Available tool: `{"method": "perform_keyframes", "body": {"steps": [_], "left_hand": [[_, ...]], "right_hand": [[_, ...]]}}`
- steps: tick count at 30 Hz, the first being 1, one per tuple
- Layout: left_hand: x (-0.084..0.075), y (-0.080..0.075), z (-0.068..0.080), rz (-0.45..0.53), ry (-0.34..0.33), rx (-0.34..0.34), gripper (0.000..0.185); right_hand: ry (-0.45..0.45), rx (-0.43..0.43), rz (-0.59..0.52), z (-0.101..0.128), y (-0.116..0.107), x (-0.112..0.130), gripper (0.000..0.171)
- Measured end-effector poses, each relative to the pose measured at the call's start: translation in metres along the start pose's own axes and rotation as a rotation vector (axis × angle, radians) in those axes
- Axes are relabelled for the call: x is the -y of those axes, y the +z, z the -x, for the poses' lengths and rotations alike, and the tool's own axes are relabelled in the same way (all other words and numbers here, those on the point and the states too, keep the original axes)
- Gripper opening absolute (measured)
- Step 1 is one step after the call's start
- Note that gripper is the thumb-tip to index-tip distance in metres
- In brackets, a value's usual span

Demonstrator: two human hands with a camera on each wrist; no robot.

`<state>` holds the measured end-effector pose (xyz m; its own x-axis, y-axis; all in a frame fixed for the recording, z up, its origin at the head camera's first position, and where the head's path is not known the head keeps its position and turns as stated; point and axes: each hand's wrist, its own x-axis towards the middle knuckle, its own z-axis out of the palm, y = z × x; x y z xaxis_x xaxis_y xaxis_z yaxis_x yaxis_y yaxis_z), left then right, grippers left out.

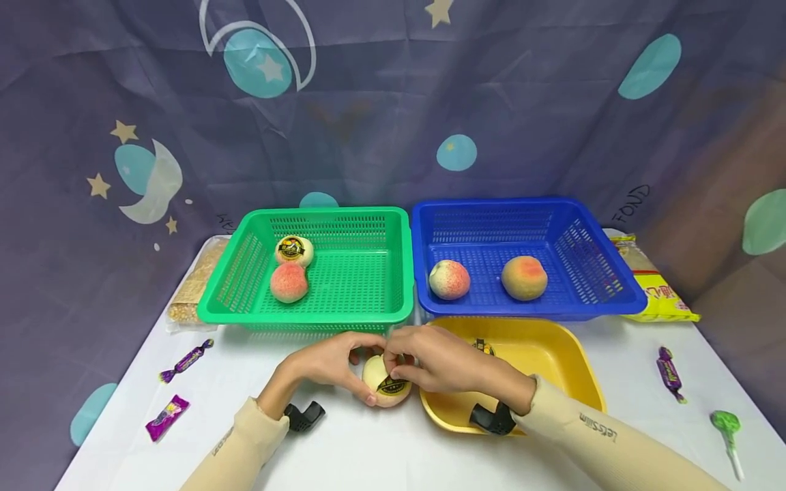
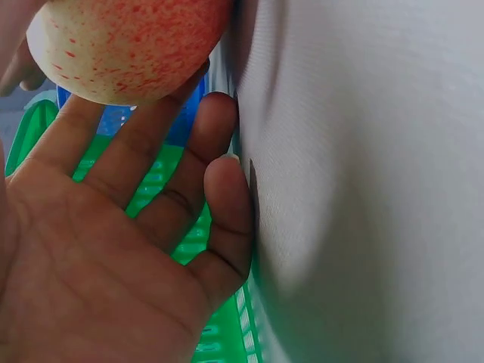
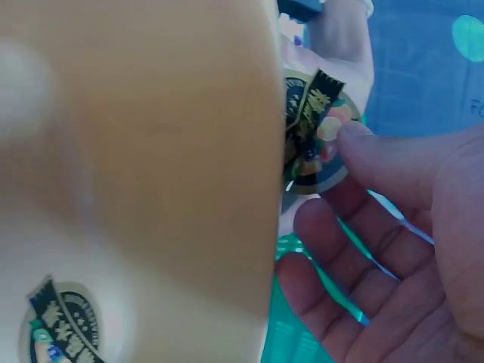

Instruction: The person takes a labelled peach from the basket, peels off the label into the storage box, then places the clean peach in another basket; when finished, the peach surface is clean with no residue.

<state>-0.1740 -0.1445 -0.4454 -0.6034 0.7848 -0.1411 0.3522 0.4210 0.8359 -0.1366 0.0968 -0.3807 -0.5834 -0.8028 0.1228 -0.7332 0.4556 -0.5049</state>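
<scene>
In the head view my left hand (image 1: pixel 334 365) holds a pale peach (image 1: pixel 372 372) against the white table, thumb on the near side and fingers beyond. The left wrist view shows the red-speckled underside of this peach (image 2: pixel 136 45) and the loosely bent other fingers. My right hand (image 1: pixel 432 358) pinches the edge of a round black-and-gold sticker (image 1: pixel 393 386) at the peach. In the right wrist view the thumb presses on this sticker (image 3: pixel 321 136), which shows fruit pictures and a dark band. How much of it still adheres is hidden.
A yellow basin (image 1: pixel 574 348) stands under my right forearm, with another sticker (image 1: pixel 484 347) inside. Behind are a green basket (image 1: pixel 211 308) and a blue basket (image 1: pixel 540 310), each with two peaches. Wrapped candies (image 1: pixel 186 361), a green lollipop (image 1: pixel 726 421) and food bags (image 1: pixel 657 293) lie around the sides.
</scene>
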Motion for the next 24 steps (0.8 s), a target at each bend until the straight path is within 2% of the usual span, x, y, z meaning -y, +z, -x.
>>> {"method": "perform_keyframes", "body": {"steps": [4, 8, 13, 20, 24], "left_hand": [[-0.001, 0.001, 0.001, -0.002, -0.016, -0.006, 0.072], [-0.002, 0.000, 0.000, 0.018, -0.008, 0.000, 0.074], [-0.001, 0.000, 0.001, 0.046, -0.014, 0.008, 0.076], [0.001, 0.000, 0.001, 0.056, -0.019, 0.003, 0.077], [0.001, -0.001, 0.003, 0.064, -0.026, -0.001, 0.077]], "right_hand": [[-0.036, -0.020, -0.061, 0.007, 0.000, -0.003, 0.013], [-0.039, -0.055, -0.174, 0.015, -0.008, -0.003, 0.012], [0.049, -0.096, -0.269, 0.030, -0.026, -0.008, 0.010], [0.188, -0.171, -0.292, 0.059, -0.043, -0.024, 0.012], [0.245, -0.159, -0.296, 0.073, -0.047, -0.032, 0.013]]}}
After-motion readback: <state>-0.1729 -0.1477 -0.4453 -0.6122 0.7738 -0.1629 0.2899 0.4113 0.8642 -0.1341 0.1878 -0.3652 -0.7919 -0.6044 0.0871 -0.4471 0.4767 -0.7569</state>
